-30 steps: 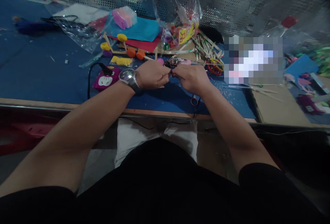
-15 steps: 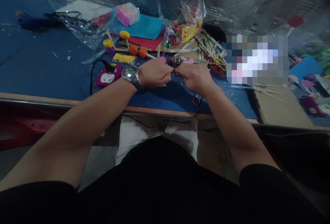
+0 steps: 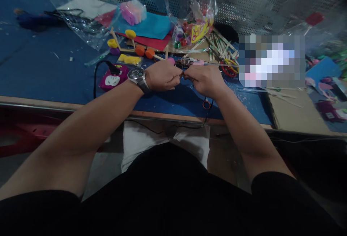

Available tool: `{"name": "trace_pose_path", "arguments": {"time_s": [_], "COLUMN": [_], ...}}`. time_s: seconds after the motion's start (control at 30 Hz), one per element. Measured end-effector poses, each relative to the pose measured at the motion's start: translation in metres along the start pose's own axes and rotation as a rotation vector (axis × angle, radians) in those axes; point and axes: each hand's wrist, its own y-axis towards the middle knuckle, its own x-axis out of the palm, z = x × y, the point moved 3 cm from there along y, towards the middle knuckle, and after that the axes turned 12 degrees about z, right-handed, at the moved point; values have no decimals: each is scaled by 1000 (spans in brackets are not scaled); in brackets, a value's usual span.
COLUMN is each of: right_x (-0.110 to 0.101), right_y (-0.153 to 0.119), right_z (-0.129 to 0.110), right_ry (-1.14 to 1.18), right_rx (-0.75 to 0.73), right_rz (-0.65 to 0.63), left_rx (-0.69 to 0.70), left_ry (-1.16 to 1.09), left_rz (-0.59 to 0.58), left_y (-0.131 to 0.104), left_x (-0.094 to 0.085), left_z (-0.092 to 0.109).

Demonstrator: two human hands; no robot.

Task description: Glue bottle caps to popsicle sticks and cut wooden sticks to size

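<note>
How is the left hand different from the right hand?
The left hand has a watch at its wrist; the right hand has none. The left hand is nearer the purple box than the right hand is. Both are bare, with curled fingers close together; anything between them is too small to tell.

Bench top (image 3: 48, 66): blue; front edge (image 3: 162, 116) orange-brown. Nearer front edge: purple box (image 3: 121, 74), white patch (image 3: 111, 81). Mid-bench: pink ball (image 3: 171, 60), orange discs (image 3: 140, 50), yellow packet (image 3: 130, 59). Toward rear edge: turquoise sheet (image 3: 157, 26), red sheet (image 3: 162, 43); behind it, grey panel (image 3: 233, 9), hole-dotted.
</note>
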Motion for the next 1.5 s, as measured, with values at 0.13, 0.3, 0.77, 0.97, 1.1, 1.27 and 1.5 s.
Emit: {"name": "trace_pose_path", "arguments": {"time_s": [0.13,0.3,0.77,0.97,1.1,1.27,1.5], "right_x": [0,-2,-3,-4,-18,-41,-77], "right_y": [0,-1,2,9,13,-1,-68], "right_z": [1,0,-4,-7,-2,-10,-18], "right_ry": [6,-2,-135,-187,-190,-141,72], "right_rx": [-13,-21,33,100,112,90,225], "right_rz": [7,0,-41,-14,-2,-39,362], "left_rx": [6,2,-48,-138,-202,-129,-136], "left_ry": [-9,-3,69,117,145,153,108], "left_rz": [-2,-19,-9,31,108,184,262], "left_y": [0,0,0,1,0,-10,-59], "left_x": [1,1,6,8,-3,-27,-37], "left_z": [0,1,-1,-3,2,28,72]}}
